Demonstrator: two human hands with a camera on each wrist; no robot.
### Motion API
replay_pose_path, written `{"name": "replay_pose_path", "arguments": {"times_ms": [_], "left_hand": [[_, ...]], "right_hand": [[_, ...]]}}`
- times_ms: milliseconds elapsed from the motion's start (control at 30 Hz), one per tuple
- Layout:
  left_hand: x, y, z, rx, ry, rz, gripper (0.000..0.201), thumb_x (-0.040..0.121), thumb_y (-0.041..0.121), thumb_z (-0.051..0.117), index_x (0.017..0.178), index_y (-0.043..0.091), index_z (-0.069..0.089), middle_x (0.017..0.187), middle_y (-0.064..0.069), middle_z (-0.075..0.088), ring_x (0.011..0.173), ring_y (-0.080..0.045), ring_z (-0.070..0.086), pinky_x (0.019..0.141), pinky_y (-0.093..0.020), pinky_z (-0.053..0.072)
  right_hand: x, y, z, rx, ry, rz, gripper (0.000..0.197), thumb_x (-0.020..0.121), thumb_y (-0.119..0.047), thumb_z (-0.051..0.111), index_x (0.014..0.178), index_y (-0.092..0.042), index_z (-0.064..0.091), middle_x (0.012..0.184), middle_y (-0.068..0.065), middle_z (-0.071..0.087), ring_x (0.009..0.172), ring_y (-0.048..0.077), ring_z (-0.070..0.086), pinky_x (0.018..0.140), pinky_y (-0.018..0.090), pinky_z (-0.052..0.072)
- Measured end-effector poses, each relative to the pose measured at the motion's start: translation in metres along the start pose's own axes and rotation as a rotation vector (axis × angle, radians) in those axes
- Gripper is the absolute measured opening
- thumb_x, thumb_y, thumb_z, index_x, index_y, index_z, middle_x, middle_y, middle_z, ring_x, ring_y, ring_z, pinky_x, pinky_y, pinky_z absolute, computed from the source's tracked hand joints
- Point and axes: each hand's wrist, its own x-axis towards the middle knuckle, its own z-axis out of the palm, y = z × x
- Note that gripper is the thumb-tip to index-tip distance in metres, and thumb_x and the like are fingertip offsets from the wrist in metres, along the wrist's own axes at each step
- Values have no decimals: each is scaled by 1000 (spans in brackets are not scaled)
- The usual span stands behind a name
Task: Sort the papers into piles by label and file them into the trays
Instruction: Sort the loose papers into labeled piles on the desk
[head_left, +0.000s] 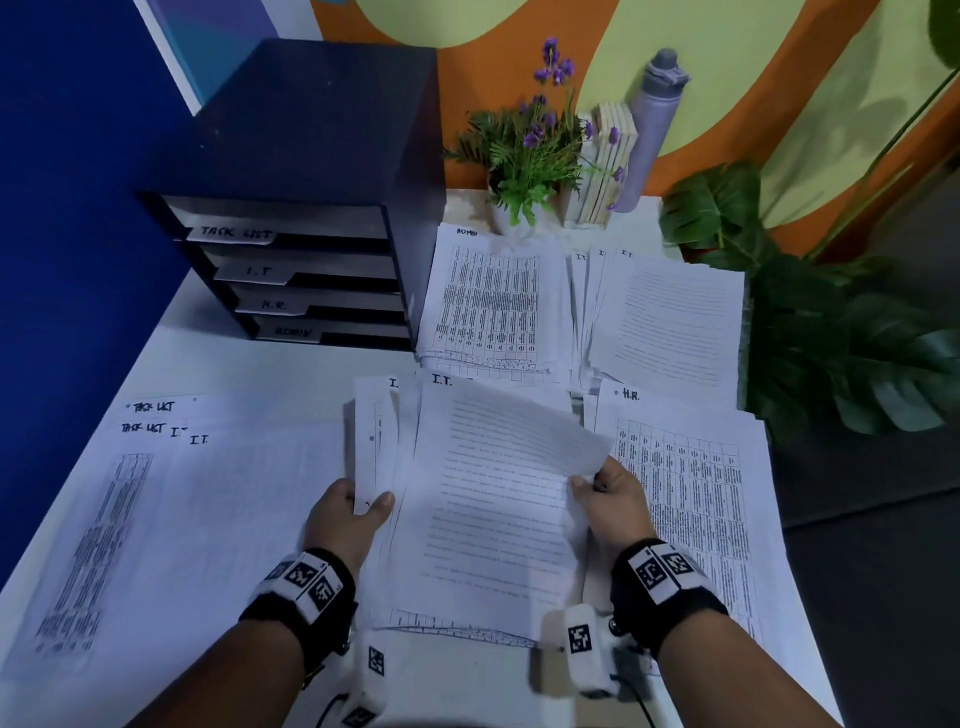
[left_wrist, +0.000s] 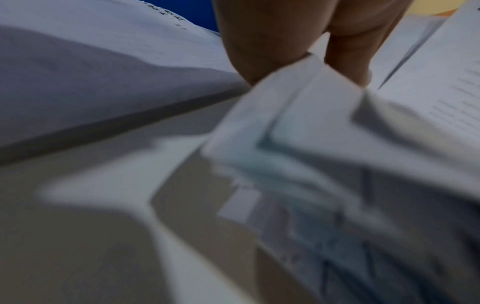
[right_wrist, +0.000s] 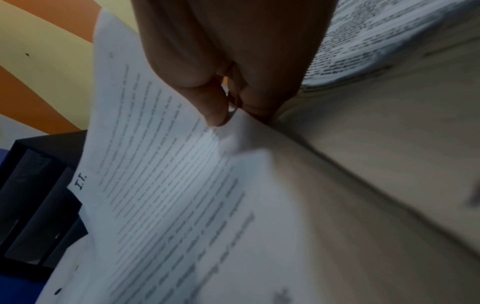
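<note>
I.T. papers (head_left: 483, 499) near the desk's front edge: left hand (head_left: 345, 512) pinches the stack's left edge, right hand (head_left: 615, 501) pinches the top sheet's right edge. Thin, floppy, slippery sheets; best taken by the edges.

White table (head_left: 291, 374): paper piles (head_left: 488, 301), black tray unit (head_left: 311, 218), potted plant (head_left: 524, 156), bottle (head_left: 652, 130).

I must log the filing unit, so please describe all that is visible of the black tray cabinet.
The cabinet is a dark, matte box standing upright at the table's far left, against the blue wall. Its open front holds four stacked trays, tabbed from top to bottom TASK LIST, I.T, H.R, ADMIN. A paper pile lies beside its right side; neither hand touches it.
</note>
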Motion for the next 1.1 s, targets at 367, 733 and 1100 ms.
{"name": "replay_pose_path", "arguments": {"times_ms": [367, 733, 1100], "left_hand": [[-14, 10, -4, -170, -48, 36, 14, 80, 9, 76, 88, 15, 66, 87, 0, 73, 84, -20, 69, 78, -32, 56], [-27, 33, -2, -145, -91, 103, 40, 78, 11, 78, 110, 22, 58, 101, 6, 69, 92, -14, 67, 76, -28, 52], [-26, 105, 6, -251, -13, 400, 65, 90, -3, 60, 143, 25, 38, 125, 8, 59, 108, -9, 59, 79, -7, 46]], "right_hand": [[-5, 3, 5, 394, -51, 29, 31, 69, 13, 55, 51, -11, 60, 110, 9, 66, 91, 30, 62, 72, 35, 52], [-2, 1, 7, 132, 53, 9, 20, 86, 9, 55, 81, -11, 54, 76, 5, 69, 72, 22, 68, 67, 34, 57], [-2, -30, 23, 78, -129, -36, 65, 93, -20, 61, 147, -33, 28, 138, -8, 53, 123, 15, 55, 109, 43, 41]]}}
